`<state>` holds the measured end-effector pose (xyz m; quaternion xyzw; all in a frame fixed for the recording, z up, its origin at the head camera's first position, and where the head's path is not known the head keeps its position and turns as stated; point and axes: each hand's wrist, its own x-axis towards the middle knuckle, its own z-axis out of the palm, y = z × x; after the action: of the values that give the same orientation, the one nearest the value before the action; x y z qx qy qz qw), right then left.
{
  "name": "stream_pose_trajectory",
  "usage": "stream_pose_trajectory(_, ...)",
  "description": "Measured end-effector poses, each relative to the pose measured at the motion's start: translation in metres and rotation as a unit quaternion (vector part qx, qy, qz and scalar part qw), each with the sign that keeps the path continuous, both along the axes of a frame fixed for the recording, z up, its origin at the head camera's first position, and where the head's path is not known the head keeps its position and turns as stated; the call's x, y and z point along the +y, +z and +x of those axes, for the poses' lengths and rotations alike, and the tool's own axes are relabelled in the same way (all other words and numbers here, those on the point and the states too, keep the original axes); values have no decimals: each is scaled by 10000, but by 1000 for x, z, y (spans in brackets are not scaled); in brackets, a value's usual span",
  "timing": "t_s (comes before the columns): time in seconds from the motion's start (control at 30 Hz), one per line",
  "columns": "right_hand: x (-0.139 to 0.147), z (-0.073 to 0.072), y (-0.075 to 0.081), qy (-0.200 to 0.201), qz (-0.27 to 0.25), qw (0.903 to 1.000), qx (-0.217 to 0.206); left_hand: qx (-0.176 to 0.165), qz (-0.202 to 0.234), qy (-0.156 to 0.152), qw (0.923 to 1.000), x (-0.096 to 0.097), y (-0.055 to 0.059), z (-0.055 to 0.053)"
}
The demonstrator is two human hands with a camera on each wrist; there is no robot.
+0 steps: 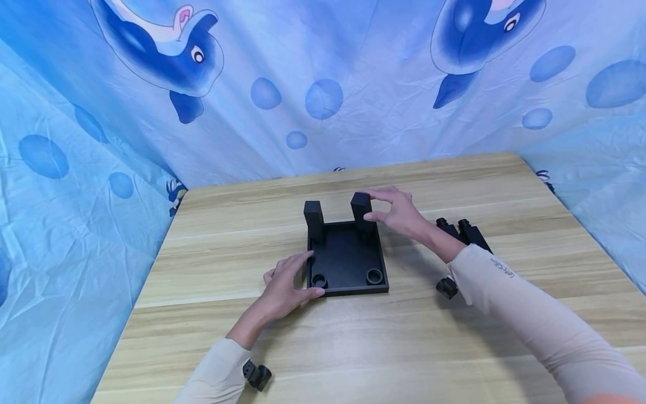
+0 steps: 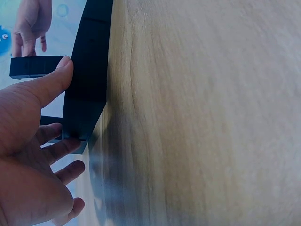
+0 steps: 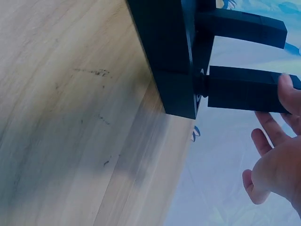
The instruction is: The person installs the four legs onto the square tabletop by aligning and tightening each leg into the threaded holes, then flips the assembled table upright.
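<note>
A black square tabletop (image 1: 348, 261) with a raised rim lies underside up on the wooden table, round sockets showing at its two near corners. My left hand (image 1: 285, 286) grips its near left corner, thumb on the front edge and fingers along the left side. One black table leg (image 1: 314, 220) stands upright at the far left corner. My right hand (image 1: 396, 212) pinches the upper end of a second black leg (image 3: 249, 88) between thumb and fingers at the far right corner. In the right wrist view, part of that leg's narrow end shows between leg and tabletop.
Two more black legs (image 1: 474, 234) with round ends lie on the wooden table (image 1: 212, 247), partly behind my right forearm. A blue curtain (image 1: 227, 140) with cartoon dolphins hangs behind the table and at its sides. Black wrist cameras sit below both hands.
</note>
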<state>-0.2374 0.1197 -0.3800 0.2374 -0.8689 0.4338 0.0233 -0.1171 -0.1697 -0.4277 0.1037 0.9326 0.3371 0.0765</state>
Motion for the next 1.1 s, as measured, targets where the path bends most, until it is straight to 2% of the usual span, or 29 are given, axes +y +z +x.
stream_pose_trajectory(0.13, -3, 4, 8, 149, -339, 9988, -330, -1, 6, -7, 10000, 0, 0, 0)
stream_pose_trajectory(0.3, -4, 5, 8, 174, -589, 9962, -622, -2, -6, 8, 10000, 1, 0, 0)
stream_pose_trajectory(0.47, -5, 0, 3, 368, -369, 9975, -470, 12, 23, 22, 10000, 1, 0, 0)
stream_pose_trajectory(0.6, -6, -2, 2, 580, -436, 9957, -583, 62, 36, 31, 10000, 2, -1, 0)
stream_pose_trajectory(0.7, -8, -4, 0, 472, -448, 9967, -474, 86, 55, 40, 9999, 2, -1, 1)
stream_pose_trajectory(0.87, -13, -7, -5, 25, -254, 9997, 3, 41, 42, 72, 10000, 3, -1, 1)
stream_pose_trajectory(0.93, -14, -8, -5, -120, -196, 9997, 17, 25, 38, 79, 10000, 3, -2, 1)
stream_pose_trajectory(1.03, -13, -7, -3, -101, -91, 9999, -66, 23, 49, 85, 9999, 3, -2, 0)
stream_pose_trajectory(1.1, -10, -7, 1, 66, 25, 9999, -149, 23, 48, 79, 10000, 3, -2, 1)
